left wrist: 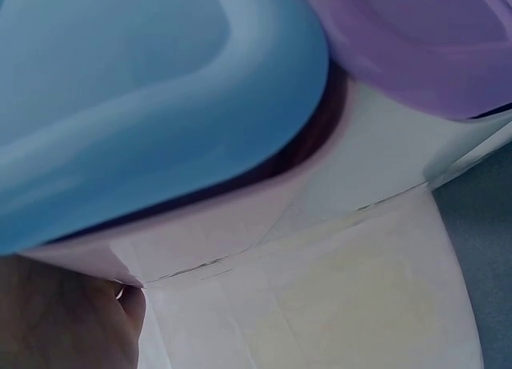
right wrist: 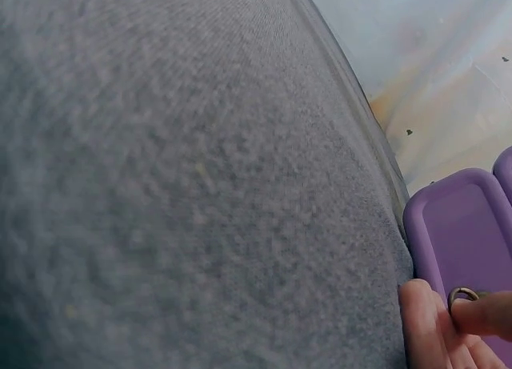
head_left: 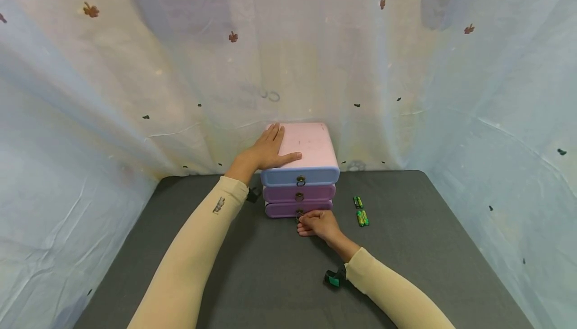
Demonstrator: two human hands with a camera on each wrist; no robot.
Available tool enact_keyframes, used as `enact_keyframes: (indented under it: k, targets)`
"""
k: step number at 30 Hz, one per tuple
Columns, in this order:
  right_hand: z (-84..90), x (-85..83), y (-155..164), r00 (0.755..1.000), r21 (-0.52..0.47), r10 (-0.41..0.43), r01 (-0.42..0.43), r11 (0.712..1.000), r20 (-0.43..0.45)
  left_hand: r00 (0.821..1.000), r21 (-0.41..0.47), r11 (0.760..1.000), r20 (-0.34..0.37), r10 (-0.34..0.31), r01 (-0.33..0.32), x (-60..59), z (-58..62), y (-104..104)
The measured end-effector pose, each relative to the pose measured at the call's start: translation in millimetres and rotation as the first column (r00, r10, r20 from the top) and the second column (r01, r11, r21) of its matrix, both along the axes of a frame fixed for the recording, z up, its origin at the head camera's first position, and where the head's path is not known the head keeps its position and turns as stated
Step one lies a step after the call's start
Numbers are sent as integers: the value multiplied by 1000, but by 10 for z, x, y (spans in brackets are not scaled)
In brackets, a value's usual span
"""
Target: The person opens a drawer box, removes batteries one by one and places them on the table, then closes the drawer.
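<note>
- Your left hand [head_left: 269, 149] lay flat on the pink top of the drawer unit [head_left: 299, 169], fingers straight and spread a little, thumb along the front edge above the blue top drawer [head_left: 300, 175]. As I judge it, that press was there to keep the light unit from sliding on the table [head_left: 405, 249] when a drawer was drawn.
- Your right hand [head_left: 317, 223] sat low at the foot of the drawer unit, against the bottom purple drawer [head_left: 288, 210]. Its fingers were curled and narrow, pinching the small ring pull [right wrist: 462, 295]; the right wrist view showed the ring caught between a fingertip and the thumb.
- The bottom purple drawer looked closed, flush with the middle purple drawer [head_left: 299, 193] above it. I could not tell whether it had begun to slide.
- The drawer unit stood at the back of the table, close against the draped cloth backdrop [head_left: 135, 93].
- The green batteries [head_left: 361, 211] lay on the table just to the right of the drawer unit, near your right hand but apart from it, within easy reach of the low drawer.
- The left wrist view showed only the underside of the blue top drawer's edge and a corner of purple beside it, with part of your hand at the lower left; how those fingers lay was not shown there.
</note>
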State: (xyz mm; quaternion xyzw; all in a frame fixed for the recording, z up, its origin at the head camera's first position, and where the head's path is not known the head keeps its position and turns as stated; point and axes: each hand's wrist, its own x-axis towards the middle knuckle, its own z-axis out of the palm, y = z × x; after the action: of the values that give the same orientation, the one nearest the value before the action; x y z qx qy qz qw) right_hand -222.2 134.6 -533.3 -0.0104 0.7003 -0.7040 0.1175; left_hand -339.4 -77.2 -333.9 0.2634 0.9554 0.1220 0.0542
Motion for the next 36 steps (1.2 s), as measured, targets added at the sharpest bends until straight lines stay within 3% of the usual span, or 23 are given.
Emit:
enact_keyframes:
  k: [36]
  targets:
    - [-2, 329, 50, 998, -10, 63, -63, 998, -27, 1000, 9, 1000, -15, 0, 0, -20, -36, 5]
